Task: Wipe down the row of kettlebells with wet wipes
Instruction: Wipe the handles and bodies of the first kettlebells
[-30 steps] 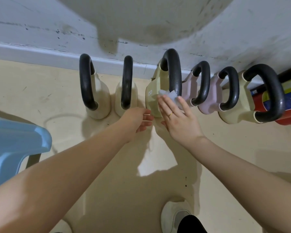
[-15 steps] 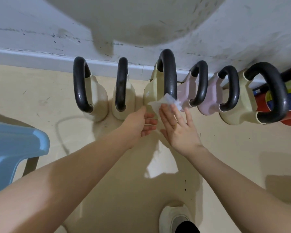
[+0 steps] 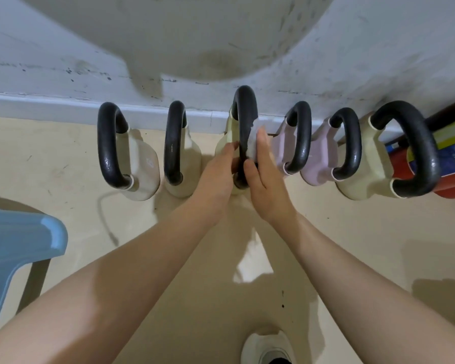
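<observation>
Several kettlebells with black handles stand in a row along the wall. The third one from the left (image 3: 244, 111) is cream and sits between my hands. My right hand (image 3: 264, 177) presses a white wet wipe (image 3: 253, 141) against the right side of its black handle, thumb wrapped around the front. My left hand (image 3: 217, 177) rests on the left side of the same kettlebell, fingers touching the handle. Two cream kettlebells (image 3: 139, 169) stand to the left, two pink ones (image 3: 318, 158) and a big cream one (image 3: 365, 164) to the right.
A blue plastic stool (image 3: 19, 245) stands at the left edge. A red fire extinguisher (image 3: 452, 164) lies behind the rightmost kettlebell. My white shoe (image 3: 269, 346) shows at the bottom. A white baseboard (image 3: 50, 107) runs behind the row on the beige floor.
My right hand moved the wipe from the kettlebell's body up onto the side of its handle. My left hand shifted up from the floor side to the handle.
</observation>
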### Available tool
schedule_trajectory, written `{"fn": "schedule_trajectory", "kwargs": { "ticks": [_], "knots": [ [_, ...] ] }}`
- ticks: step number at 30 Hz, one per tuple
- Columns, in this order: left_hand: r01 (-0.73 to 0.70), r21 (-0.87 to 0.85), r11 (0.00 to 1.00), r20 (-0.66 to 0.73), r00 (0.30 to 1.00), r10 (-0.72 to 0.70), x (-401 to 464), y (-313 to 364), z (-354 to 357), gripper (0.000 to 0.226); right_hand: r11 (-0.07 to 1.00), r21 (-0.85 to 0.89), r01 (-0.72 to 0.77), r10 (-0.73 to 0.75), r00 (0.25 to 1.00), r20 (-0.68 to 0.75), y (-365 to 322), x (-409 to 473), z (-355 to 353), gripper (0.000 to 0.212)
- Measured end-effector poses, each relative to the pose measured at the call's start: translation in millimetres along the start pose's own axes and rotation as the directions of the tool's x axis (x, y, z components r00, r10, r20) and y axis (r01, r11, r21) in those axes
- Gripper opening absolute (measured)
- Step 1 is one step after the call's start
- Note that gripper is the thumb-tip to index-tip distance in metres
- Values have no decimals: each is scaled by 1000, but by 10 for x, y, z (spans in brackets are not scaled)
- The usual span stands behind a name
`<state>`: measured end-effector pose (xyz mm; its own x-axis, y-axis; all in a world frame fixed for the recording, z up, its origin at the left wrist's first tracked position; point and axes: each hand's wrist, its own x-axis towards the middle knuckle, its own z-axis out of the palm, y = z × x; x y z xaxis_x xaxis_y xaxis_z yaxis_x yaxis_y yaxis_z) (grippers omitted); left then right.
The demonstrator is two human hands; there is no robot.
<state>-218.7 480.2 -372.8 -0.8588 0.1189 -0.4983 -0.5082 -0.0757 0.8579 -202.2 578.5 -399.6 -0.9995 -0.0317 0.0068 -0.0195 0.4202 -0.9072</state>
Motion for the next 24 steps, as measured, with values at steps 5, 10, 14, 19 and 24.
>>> {"fn": "schedule_trajectory", "kwargs": {
  "ticks": [5,10,14,19,24],
  "knots": [
    [-34,196,980,-9,999,36,114,59,-37,30,992,-119,40,-39,999,10,167,-219,30,60],
    [-54,142,988,83,996,42,132,0,-82,32,993,72,-97,97,995,0,11,161,12,53],
    [-3,115,993,147,989,-14,123,6,-132,34,996,-20,82,-81,995,57,120,-22,8,55],
    [69,57,996,130,989,-76,92,10,-88,46,972,131,-196,192,980,44,23,562,-146,51],
    [117,-45,992,157,982,-109,83,-30,-117,58,957,-177,230,-199,964,175,119,97,-164,49]
  ]
}}
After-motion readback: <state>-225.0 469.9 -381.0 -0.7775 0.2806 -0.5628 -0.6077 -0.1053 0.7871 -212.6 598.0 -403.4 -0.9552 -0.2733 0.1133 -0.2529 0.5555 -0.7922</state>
